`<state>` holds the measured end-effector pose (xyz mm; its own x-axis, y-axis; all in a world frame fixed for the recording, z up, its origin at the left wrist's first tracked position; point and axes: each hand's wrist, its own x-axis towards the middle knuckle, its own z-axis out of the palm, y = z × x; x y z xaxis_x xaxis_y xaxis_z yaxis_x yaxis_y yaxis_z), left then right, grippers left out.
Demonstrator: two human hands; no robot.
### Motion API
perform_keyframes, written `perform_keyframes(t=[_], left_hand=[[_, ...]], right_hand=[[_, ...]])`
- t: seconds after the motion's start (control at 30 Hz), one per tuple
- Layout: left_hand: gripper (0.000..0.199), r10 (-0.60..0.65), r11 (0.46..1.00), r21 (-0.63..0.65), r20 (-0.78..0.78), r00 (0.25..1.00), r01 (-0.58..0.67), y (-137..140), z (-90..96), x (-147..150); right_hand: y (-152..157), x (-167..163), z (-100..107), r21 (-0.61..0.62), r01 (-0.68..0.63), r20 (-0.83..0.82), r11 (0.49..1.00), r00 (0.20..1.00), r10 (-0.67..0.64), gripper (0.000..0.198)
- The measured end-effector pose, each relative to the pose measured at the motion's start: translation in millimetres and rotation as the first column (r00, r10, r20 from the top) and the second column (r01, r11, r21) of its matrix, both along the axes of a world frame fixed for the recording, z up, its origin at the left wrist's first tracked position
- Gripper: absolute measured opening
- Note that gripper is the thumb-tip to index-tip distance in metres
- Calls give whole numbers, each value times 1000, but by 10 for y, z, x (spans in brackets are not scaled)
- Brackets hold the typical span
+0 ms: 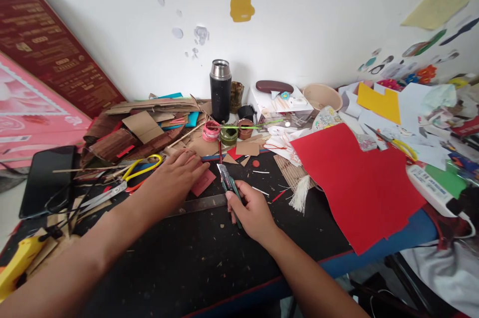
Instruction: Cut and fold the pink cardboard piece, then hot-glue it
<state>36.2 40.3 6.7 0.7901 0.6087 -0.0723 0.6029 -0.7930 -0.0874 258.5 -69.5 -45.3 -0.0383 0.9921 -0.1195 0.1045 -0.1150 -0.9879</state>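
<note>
Two hands are seen over the middle of a dark tabletop (209,268). By the right hand (256,215), at the centre of the frame, a utility knife (231,184) is gripped between thumb and curled fingers, its blade pointed toward the top. The left hand (181,173) is laid palm down, left of centre, its fingers stretched out and slightly spread; a small red card (203,183) is partly covered by it, though whether the card is pressed down cannot be told. Just below, a metal ruler (207,203) is laid flat, its right end reaching the knife. Farther left, yellow-handled scissors (122,185) are placed, and a phone (48,180) is seen near the left edge. Above the hands, a pink pot (211,132), a green pot (229,136) and a brown pot (245,131) are lined up before a black flask (220,93). At the right, a large red sheet (362,183) is spread, its lower corner extended over the tabletop's blue edge.
</note>
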Motion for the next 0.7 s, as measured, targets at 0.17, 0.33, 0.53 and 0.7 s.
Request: perform_keyframes(t=[0.17, 0.33, 0.53, 0.7], left_hand=[[69, 30, 997, -76, 35, 999, -27, -18, 64, -17], [65, 23, 995, -104, 126, 992, -10, -13, 54, 1], [53, 17, 988, -151, 115, 993, 1, -29, 66, 86], [57, 29, 989, -145, 72, 997, -18, 32, 10, -5]], right_hand=[[4, -4, 8, -20, -4, 12, 1000, 1000, 4, 23], [2, -4, 9, -20, 6, 20, 1000, 1000, -6, 21], [-2, -2, 4, -17, 0, 24, 1000, 1000, 0, 22], [-1, -3, -4, -11, -5, 19, 1000, 1000, 6, 24]])
